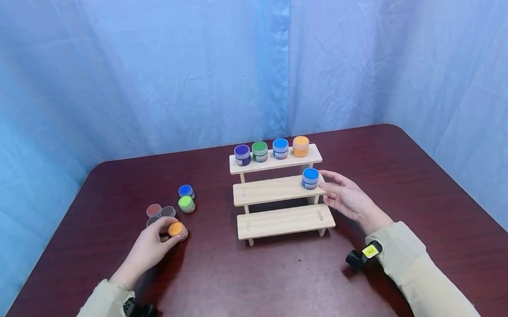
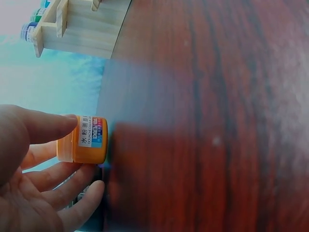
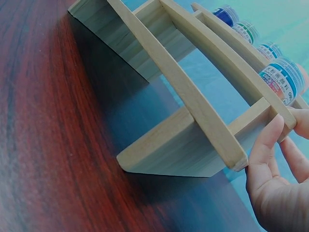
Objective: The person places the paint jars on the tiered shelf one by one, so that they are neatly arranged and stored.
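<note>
My left hand (image 1: 152, 247) pinches an orange paint jar (image 1: 178, 230) between thumb and fingers, just above the table at left. In the left wrist view, the orange jar's label faces the camera, with the thumb on its side. At the right end of a three-step wooden stand (image 1: 284, 222) is my right hand (image 1: 348, 196). Its thumb and fingers lie about the end of the middle shelf, beside a blue paint jar (image 1: 310, 179) standing there. In the right wrist view the thumb (image 3: 270, 140) appears to touch the shelf's edge. This blue jar sits upright near the shelf end.
On the top shelf stand purple (image 1: 242, 155), green (image 1: 260, 152), blue (image 1: 281, 148) and orange (image 1: 301, 146) jars. Left on the table are a dark blue jar (image 1: 186, 191), a light green jar (image 1: 186, 204), a reddish-brown jar (image 1: 154, 210) and dark ones (image 1: 168, 211), partly hidden by my left hand.
</note>
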A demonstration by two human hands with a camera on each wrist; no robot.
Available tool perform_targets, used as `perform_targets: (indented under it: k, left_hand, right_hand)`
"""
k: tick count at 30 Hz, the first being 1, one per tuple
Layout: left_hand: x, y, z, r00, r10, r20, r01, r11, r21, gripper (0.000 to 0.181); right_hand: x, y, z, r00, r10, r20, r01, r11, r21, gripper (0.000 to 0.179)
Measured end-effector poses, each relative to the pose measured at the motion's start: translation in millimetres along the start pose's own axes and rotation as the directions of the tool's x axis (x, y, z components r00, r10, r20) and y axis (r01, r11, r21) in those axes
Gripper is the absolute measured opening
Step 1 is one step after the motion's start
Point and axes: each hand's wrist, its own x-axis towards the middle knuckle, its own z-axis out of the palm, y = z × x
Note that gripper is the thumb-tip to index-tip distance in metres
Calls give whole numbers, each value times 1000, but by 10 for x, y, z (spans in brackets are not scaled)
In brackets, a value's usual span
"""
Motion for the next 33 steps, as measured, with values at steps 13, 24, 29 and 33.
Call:
perform_targets:
  k: [13, 24, 29, 33]
  left_hand:
    - [6, 45, -75, 997, 29, -75, -33, 998, -54, 42]
    - [9, 117, -135, 989, 51, -137, -68, 991, -117, 41]
    - [-1, 134, -144, 986, 59, -156, -76, 992, -105, 39]
    - [-4, 163, -163, 981, 61, -182, -79, 992, -94, 39]
  right_hand:
    - [-3, 2, 2, 1000, 3, -3, -3, 1000, 3, 32]
    - [-1, 0, 2, 1000, 1, 2, -1, 1000, 2, 32]
    - [0, 2, 1, 1000, 1, 1, -1, 1000, -1, 36]
    - [0, 3, 0, 1000, 0, 0, 0, 1000, -4, 38]
